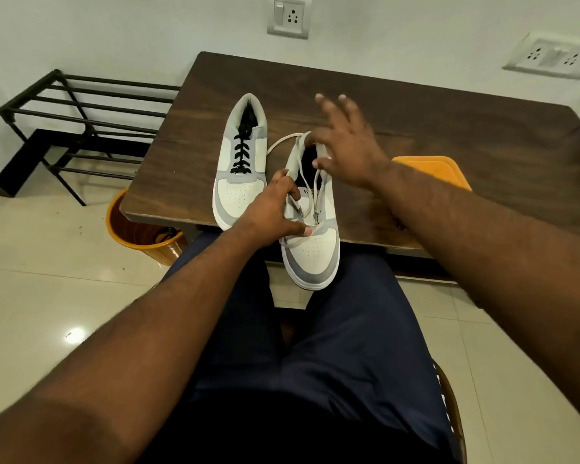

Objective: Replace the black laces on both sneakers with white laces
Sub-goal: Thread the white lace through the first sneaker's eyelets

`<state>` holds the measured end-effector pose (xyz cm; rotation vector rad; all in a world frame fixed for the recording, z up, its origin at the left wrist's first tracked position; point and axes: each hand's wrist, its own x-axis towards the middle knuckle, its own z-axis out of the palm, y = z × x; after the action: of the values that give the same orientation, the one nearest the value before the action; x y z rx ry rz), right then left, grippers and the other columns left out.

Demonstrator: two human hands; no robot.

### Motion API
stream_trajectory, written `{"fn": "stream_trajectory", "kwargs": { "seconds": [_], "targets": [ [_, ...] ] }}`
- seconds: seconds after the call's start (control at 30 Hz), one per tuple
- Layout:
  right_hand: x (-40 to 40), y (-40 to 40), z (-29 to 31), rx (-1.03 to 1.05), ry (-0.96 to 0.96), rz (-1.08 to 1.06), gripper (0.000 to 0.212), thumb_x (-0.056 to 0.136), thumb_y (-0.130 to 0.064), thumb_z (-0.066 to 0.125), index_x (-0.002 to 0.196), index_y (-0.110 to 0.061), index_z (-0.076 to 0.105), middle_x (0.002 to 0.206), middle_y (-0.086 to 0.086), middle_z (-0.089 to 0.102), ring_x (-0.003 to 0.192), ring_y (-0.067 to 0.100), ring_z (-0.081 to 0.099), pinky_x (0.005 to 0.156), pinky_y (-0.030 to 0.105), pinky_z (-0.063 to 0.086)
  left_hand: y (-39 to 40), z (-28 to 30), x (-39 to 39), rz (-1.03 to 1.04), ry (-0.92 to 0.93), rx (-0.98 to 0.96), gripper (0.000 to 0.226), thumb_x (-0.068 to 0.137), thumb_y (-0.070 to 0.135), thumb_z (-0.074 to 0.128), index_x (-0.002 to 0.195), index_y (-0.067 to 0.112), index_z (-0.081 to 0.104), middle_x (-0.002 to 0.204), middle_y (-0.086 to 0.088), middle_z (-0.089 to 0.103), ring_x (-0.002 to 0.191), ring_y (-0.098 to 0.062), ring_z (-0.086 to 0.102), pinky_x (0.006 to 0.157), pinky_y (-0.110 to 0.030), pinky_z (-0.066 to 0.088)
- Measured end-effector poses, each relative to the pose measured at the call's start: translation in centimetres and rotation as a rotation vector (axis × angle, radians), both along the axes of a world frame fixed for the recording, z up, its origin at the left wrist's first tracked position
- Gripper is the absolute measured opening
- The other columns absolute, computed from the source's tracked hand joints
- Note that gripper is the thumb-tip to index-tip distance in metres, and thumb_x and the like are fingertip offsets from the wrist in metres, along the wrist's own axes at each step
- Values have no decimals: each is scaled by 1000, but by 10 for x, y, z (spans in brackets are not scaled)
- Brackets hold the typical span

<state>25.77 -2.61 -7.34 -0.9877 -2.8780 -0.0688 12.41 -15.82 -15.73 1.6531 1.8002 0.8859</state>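
Two white-and-grey sneakers are on the dark wooden table (449, 135). The left sneaker (240, 192) lies flat with a black lace (241, 152) threaded through it. The right sneaker (312, 252) overhangs the table's front edge and carries a loose white lace (283, 142) that loops out to the left. My left hand (272, 216) grips this sneaker's left side, thumb across its lower eyelets. My right hand (345, 145) hovers over its collar, thumb and forefinger pinching the white lace while the other fingers spread.
An orange bin (131, 229) with a black lace inside stands on the floor under the table's left corner. A black metal shoe rack (81, 128) is at the left wall. An orange stool (432, 169) is at the right. My legs sit below the table edge.
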Motion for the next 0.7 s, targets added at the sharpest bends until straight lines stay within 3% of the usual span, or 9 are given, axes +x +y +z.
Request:
{"fn": "stream_trajectory", "kwargs": {
  "seconds": [0.2, 0.3, 0.37, 0.43, 0.5, 0.6, 0.7],
  "targets": [
    [7, -30, -37, -255, -33, -30, 18, 86, -30, 68, 104, -28, 72, 163, -2, -2, 147, 35, -15, 116, 56, 6, -2, -2, 5, 75, -13, 17, 59, 63, 26, 91, 104, 14, 49, 158, 2, 25, 119, -11, 45, 93, -27, 40],
    [7, -38, -46, -299, -104, -29, 30, 85, -27, 67, 115, -27, 68, 163, -4, -7, 147, 30, -19, 116, 54, -4, -1, -4, 6, 87, -17, 13, 59, 62, 25, 91, 102, 15, 49, 159, 1, 24, 123, -15, 46, 95, -29, 41],
    [6, -46, -48, -275, -120, -37, 46, 88, -25, 65, 132, -17, 58, 163, -2, -2, 147, 28, -19, 116, 53, -5, 0, -5, 5, 83, -11, 14, 59, 61, 25, 91, 101, 15, 49, 157, 2, 29, 121, -15, 48, 92, -28, 42],
    [5, -50, -43, -221, -114, -21, 56, 89, -22, 64, 141, -11, 47, 163, 5, 1, 148, 27, -15, 117, 51, -4, 1, -6, 4, 73, -5, 12, 59, 60, 29, 92, 98, 17, 48, 153, 1, 34, 123, -21, 51, 91, -31, 44],
    [5, -39, -33, -129, -78, 15, 58, 87, -24, 67, 141, -14, 47, 163, 10, 3, 148, 27, -12, 118, 51, 0, 0, -4, 4, 70, -7, 2, 58, 61, 29, 91, 98, 18, 48, 155, -1, 32, 128, -22, 48, 96, -32, 43],
    [2, -9, -2, 87, -28, 21, 29, 86, -25, 68, 112, -16, 69, 160, 5, 19, 148, 31, 3, 116, 54, 10, -2, -2, 5, 88, -27, -12, 49, 69, 26, 87, 98, 17, 49, 159, 1, 25, 129, -20, 46, 101, -30, 39],
    [-2, 17, 36, 253, -32, -7, 20, 86, -27, 65, 100, -16, 74, 140, 6, 45, 135, 36, 30, 106, 52, 26, -2, 1, 9, 114, -35, -9, 44, 76, 33, 81, 101, 16, 49, 156, 4, 31, 119, -17, 49, 97, -30, 41]
  ]
}}
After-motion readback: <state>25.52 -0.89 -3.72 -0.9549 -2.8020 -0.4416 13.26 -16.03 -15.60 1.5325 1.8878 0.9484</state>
